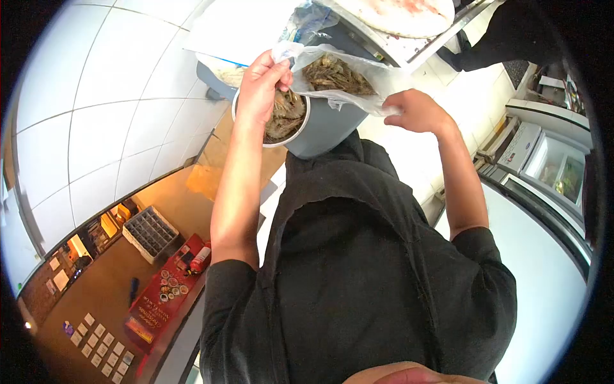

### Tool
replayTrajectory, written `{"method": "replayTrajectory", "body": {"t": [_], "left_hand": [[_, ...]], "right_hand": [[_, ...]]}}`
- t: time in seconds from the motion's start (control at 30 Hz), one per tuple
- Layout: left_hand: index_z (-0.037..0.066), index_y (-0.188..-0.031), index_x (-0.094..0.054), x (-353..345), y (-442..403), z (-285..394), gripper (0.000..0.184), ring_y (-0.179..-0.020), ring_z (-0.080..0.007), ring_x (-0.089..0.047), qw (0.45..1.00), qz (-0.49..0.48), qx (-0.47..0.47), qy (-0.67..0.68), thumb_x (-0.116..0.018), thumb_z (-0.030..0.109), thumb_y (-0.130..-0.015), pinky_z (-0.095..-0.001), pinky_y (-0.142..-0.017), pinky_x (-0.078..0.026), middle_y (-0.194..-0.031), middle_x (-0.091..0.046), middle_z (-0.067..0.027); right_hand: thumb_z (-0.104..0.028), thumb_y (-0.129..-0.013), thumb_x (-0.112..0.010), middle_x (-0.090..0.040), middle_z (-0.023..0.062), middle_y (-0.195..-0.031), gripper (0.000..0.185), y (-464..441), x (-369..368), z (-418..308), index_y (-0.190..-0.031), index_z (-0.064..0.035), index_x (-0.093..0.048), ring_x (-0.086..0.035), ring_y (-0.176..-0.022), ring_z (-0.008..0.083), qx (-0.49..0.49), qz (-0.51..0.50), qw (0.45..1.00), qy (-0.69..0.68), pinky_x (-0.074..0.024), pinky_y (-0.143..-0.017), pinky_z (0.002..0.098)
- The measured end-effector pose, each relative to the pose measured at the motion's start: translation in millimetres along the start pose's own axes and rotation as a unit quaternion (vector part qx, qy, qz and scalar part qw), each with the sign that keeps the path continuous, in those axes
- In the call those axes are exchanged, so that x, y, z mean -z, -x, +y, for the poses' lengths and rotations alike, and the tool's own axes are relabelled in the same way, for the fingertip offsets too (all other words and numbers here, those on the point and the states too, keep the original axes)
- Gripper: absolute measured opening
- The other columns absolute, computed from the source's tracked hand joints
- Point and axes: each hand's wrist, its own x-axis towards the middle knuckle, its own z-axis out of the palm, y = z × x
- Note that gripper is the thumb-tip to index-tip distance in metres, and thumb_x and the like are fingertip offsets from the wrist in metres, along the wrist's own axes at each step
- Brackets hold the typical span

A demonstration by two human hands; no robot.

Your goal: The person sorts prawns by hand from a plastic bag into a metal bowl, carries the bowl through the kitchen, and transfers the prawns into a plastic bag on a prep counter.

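Between my two hands a clear plastic bag is stretched open, with brownish shrimp inside. My left hand pinches the bag's left edge, above a round white tub. My right hand grips the bag's right edge between thumb and fingers. The white tub holds more shrimp and stands below my left hand, partly covered by it. Under the bag is a grey bin, close against my apron.
A metal table at the top holds a round white board with red stains. A person's dark-clothed leg is at the upper right. White tiled wall runs along the left; a glass-door fridge stands right.
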Motion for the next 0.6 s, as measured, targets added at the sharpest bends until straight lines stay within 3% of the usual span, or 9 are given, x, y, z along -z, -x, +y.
{"method": "replayTrajectory", "body": {"t": [0.13, 0.23, 0.3, 0.4, 0.5, 0.6], "left_hand": [[0.006, -0.101, -0.061, -12.2, 4.9, 3.0, 0.014, -0.06, -0.0062, -0.049, 0.998, -0.007, 0.003, -0.069, -0.055, 0.012, -0.09, -0.021, -0.054, -0.038, -0.065, -0.053, 0.003], [0.005, -0.11, -0.059, -24.6, 13.2, 2.8, 0.021, -0.058, -0.0049, -0.049, 0.996, -0.018, 0.021, -0.08, -0.055, 0.012, -0.091, -0.02, -0.052, -0.037, -0.066, -0.053, 0.0032], [0.007, -0.119, -0.057, -27.1, 16.1, 0.7, 0.028, -0.057, -0.0035, -0.046, 0.994, -0.022, 0.043, -0.096, -0.055, 0.013, -0.091, -0.0184, -0.05, -0.036, -0.068, -0.054, 0.0035], [0.01, -0.121, -0.057, -31.0, 20.5, 3.6, 0.03, -0.056, -0.0027, -0.044, 0.99, -0.023, 0.078, -0.113, -0.055, 0.013, -0.091, -0.0172, -0.048, -0.034, -0.071, -0.055, 0.0034], [0.012, -0.123, -0.057, -29.0, 25.5, 5.8, 0.032, -0.054, -0.0021, -0.043, 0.989, -0.03, 0.08, -0.12, -0.056, 0.014, -0.091, -0.0163, -0.046, -0.033, -0.074, -0.058, 0.0023], [0.012, -0.125, -0.057, -31.3, 27.6, 5.0, 0.034, -0.053, -0.0021, -0.042, 0.989, -0.022, 0.077, -0.127, -0.056, 0.014, -0.091, -0.0161, -0.045, -0.034, -0.079, -0.062, 0.0008]], "right_hand": [[-0.03, -0.076, -0.068, -0.065, 0.0177, -0.09, 0.031, -1.5, -3.5, 8.8, -0.096, -0.0062, -0.068, -0.062, -0.085, 0.034, 0.057, 0.038, 0.997, -0.03, -0.0484, -0.075, 0.0396], [-0.03, -0.078, -0.066, -0.065, 0.0188, -0.09, 0.031, -32.4, -18.5, -1.6, -0.096, -0.0053, -0.068, -0.062, -0.084, 0.0349, 0.091, 0.154, 0.958, -0.226, -0.0485, -0.075, 0.04], [-0.022, -0.083, -0.062, -0.065, 0.019, -0.098, 0.028, -74.7, -58.0, 22.5, -0.103, -0.0043, -0.067, -0.062, -0.089, 0.0329, 0.094, 0.153, 0.966, -0.185, -0.0488, -0.08, 0.0399], [-0.013, -0.077, -0.059, -0.065, 0.0203, -0.092, 0.025, -121.0, -111.2, 47.5, -0.099, -0.0058, -0.067, -0.062, -0.086, 0.0364, -0.059, 0.124, 0.99, -0.043, -0.0488, -0.08, 0.0421], [-0.007, -0.074, -0.057, -0.064, 0.0221, -0.098, 0.032, -131.0, -133.7, 59.1, -0.104, -0.0026, -0.063, -0.061, -0.092, 0.0366, -0.128, 0.113, 0.985, -0.026, -0.0478, -0.084, 0.0424], [-0.005, -0.072, -0.057, -0.061, 0.0249, -0.104, 0.038, -139.9, -164.4, 80.9, -0.109, 0.0024, -0.058, -0.06, -0.097, 0.0362, -0.056, 0.183, 0.98, -0.055, -0.0469, -0.086, 0.0421]]}}
